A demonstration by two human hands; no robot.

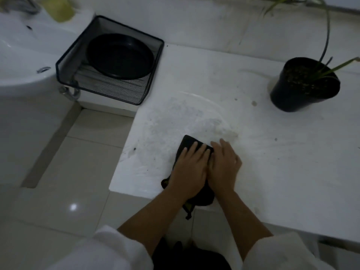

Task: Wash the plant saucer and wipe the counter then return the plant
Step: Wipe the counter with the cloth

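A: The 2 hands?
B: Left hand (190, 164) and right hand (224, 162) press flat, fingers straight, on the black cloth (187, 142) on the surface (272, 162).
A: Saucer, plant?
B: Saucer (119, 55) lies in the mesh basket (109, 92) — plant (303, 84) stands well apart, far right

You're wearing loose white sleeves | your left sleeve (116, 248) and right sleeve (272, 252) bunch up near the elbows | forearms bare from there to your left hand (188, 166) and right hand (224, 162) | dark clothing (185, 256) shows between the sleeves
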